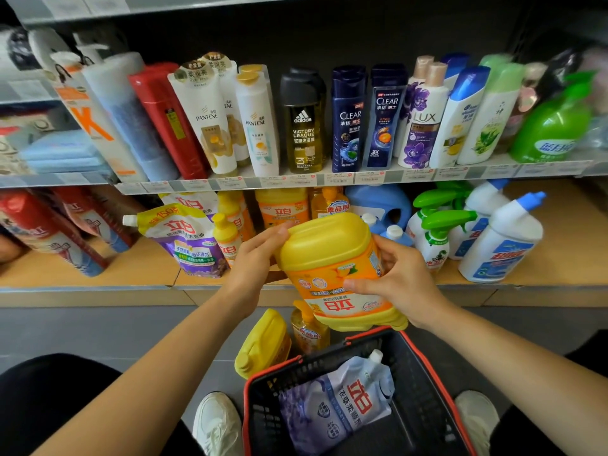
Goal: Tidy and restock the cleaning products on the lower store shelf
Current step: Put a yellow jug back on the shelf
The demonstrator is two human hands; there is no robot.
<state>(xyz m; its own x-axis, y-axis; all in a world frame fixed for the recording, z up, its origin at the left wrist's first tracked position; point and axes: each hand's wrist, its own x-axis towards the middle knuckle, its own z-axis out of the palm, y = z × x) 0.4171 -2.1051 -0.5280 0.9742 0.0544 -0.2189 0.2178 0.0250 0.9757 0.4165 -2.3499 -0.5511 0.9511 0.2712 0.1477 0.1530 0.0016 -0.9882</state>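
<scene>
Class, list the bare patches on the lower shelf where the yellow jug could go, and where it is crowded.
Bare board between the red packs and purple pouch; more right of the white bottles. Crowded from the yellow bottles to the green sprayers.

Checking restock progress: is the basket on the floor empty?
No, a purple-and-white refill pouch lies inside the black basket.

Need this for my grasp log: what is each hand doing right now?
Left hand: grips the yellow detergent jug at its top.
Right hand: grips the same jug's labelled side.
</scene>
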